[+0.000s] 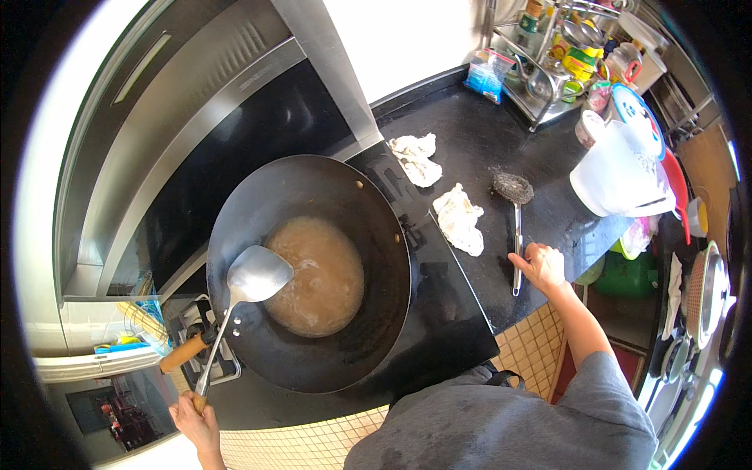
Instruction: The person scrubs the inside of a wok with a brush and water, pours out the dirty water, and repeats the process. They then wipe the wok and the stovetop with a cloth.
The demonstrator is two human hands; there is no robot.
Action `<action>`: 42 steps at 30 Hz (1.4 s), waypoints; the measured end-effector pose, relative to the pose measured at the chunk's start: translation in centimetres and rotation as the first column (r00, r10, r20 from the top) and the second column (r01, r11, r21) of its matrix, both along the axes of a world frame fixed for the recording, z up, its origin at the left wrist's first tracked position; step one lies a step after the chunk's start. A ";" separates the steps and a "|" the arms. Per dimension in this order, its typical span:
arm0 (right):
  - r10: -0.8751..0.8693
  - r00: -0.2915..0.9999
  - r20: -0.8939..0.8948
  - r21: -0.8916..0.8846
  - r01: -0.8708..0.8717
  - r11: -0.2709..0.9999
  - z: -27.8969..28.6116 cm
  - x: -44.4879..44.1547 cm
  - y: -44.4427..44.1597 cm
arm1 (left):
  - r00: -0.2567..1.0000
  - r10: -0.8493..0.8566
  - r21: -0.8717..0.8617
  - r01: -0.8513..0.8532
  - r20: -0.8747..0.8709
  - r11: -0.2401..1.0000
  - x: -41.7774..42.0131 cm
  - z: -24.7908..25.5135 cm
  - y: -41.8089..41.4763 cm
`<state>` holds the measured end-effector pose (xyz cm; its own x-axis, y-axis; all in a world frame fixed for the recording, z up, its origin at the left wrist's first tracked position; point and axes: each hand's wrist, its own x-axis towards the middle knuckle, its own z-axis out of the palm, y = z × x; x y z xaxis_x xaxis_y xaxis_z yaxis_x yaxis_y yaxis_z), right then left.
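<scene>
A large dark wok [382, 305] stands on the stove with cloudy brown liquid [317, 282] in its bottom. My left hand [197, 420] grips the wooden end of a metal wok spatula [258, 275], whose blade is over the wok's left side, partly above the liquid. On the black counter lies a steel-wool scrubber with a metal handle [517, 229]. My right hand [541, 264] is beside the lower part of that handle, thumb at it; whether the fingers hold it I cannot tell. Two crumpled white cloths [459, 220] lie between the wok and the scrubber.
The wok's wooden handle [183, 353] points to the lower left. A range hood [235, 117] rises behind the stove. A white plastic container [614, 170] stands at the counter's right, near a metal rack [537, 111] with bottles and jars. A blue packet [486, 76] lies by the wall.
</scene>
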<state>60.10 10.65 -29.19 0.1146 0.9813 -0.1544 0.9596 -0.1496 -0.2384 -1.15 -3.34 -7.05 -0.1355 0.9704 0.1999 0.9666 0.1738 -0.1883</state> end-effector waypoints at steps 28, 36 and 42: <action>-0.398 -0.526 -0.752 -0.425 -0.074 0.902 3.5 -6.6 10.0 | 0.987 -0.135 -0.119 0.145 0.089 0.982 9.2 1.8 6.0; -0.371 -0.619 -0.692 -0.418 -0.075 0.905 8.0 -9.2 11.7 | 0.992 0.041 0.057 -0.048 0.119 0.997 5.1 2.3 1.7; -0.364 -0.619 -0.696 -0.301 -0.209 0.930 11.2 -11.4 12.9 | 0.996 0.082 0.109 -0.085 0.030 0.990 2.4 2.5 1.2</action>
<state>48.72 23.60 -17.98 -0.3925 0.8778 -0.2746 -0.7436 -0.4786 -0.4669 1.27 -2.14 -4.58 -0.2212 0.9279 0.3002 0.9521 0.2721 -0.1392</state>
